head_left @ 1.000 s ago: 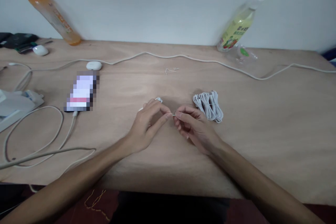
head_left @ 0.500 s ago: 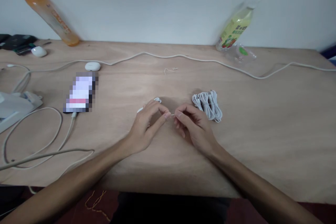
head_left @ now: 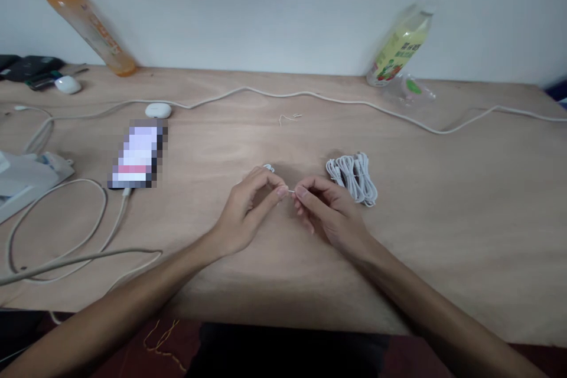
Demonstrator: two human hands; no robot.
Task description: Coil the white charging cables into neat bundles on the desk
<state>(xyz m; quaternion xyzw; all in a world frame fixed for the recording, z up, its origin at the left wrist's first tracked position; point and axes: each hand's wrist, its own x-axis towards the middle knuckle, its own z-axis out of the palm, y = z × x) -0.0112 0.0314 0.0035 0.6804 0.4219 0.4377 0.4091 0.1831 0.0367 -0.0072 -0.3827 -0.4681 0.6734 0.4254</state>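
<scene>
Between my two hands a short, thin white strand, which looks like a twist tie point(head_left: 291, 191), is stretched level just above the table. My left hand point(head_left: 252, 204) pinches one end between thumb and index finger. The other end sits in the thumb-and-finger pinch of my right hand point(head_left: 328, 207), whose remaining fingers curl below. Partly hidden behind my left hand lies a white cable coil point(head_left: 268, 168). Just beyond my right hand rest several bundled white cables point(head_left: 352, 174), side by side. Farther back are loose thin white ties point(head_left: 290, 118).
A long white cable point(head_left: 310, 94) crosses the back of the wooden table. At left lie a phone point(head_left: 137, 153) on a charging cable, a white earbud case point(head_left: 158, 110) and a white device point(head_left: 29, 177). An orange bottle point(head_left: 88, 29) and a yellow-green bottle point(head_left: 401, 44) lean by the wall.
Both hands keep their pinch on the strand with hardly any movement. The whole view has shifted very slightly.
</scene>
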